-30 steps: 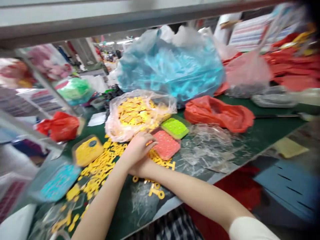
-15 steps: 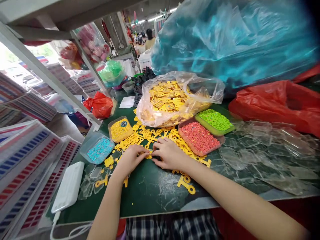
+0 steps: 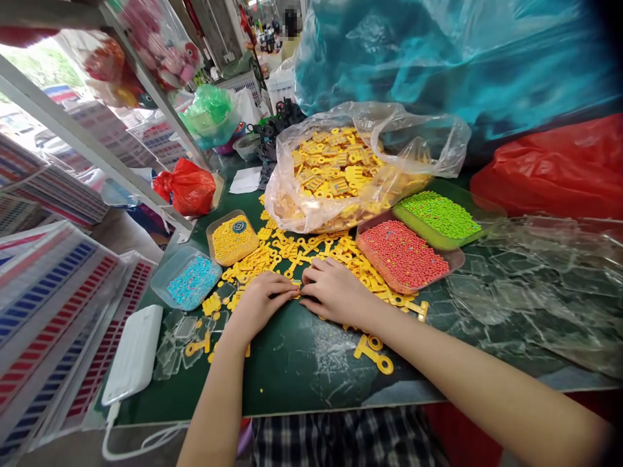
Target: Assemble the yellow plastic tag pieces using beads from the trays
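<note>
My left hand (image 3: 263, 303) and my right hand (image 3: 338, 293) meet above the front of a pile of yellow plastic pieces (image 3: 296, 250). Between their fingertips shows a small yellow plastic piece (image 3: 296, 283), mostly hidden by the fingers. Both hands are closed, thumb against fingers. Left of the pile stand a tray of yellow beads (image 3: 231, 241) with a dark round disc in it and a tray of blue beads (image 3: 192, 283). To the right are a tray of red beads (image 3: 402, 256) and a tray of green beads (image 3: 440, 215).
Behind the pile, a clear plastic bag (image 3: 302, 214) holds more yellow pieces. Clear plastic pieces (image 3: 535, 285) cover the table's right side. A white power bank (image 3: 134, 350) with a cable lies at the left edge. A big blue bag (image 3: 438, 78) and a red bag (image 3: 549, 165) fill the back right.
The view has tilted down and come slightly closer, so the table things sit higher or look larger. Both hands stay together at the yellow piece, with little change in their grip.
</note>
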The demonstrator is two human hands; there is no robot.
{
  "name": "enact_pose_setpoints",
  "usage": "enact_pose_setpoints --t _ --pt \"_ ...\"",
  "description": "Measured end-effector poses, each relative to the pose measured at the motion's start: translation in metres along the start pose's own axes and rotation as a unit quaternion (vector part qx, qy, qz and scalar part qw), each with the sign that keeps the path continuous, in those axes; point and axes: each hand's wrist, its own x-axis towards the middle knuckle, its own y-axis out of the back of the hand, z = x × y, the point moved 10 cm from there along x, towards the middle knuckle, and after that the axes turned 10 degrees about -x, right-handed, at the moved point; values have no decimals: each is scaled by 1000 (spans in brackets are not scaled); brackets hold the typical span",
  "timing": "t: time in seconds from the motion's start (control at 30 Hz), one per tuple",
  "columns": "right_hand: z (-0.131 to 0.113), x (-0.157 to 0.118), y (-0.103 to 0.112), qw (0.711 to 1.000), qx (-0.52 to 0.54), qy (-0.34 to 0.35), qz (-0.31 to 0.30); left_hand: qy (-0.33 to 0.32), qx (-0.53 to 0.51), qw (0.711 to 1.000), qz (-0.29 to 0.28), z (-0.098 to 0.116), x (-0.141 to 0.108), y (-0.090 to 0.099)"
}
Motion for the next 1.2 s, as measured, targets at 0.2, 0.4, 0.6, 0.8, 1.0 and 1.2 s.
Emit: enact_pose_setpoints --t 0.2,0.4,0.6,0.8,1.0,1.2 --pt "0 0 3 1000 18 -3 13 30 14 999 -3 -4 -2 2" --pt "-1 0 0 1000 11 -3 -3 60 26 998 5 -13 -4 7" --pt "-1 0 -2 1000 13 -3 7 83 32 996 8 -18 -5 12" --pt "2 -2 1 999 36 -8 28 95 39 994 43 -15 -5 19" --pt "-1 -1 -2 999 34 0 11 102 63 992 46 -20 -5 18" --pt "1 0 0 1000 26 -10 3 109 39 993 14 -21 -4 12"
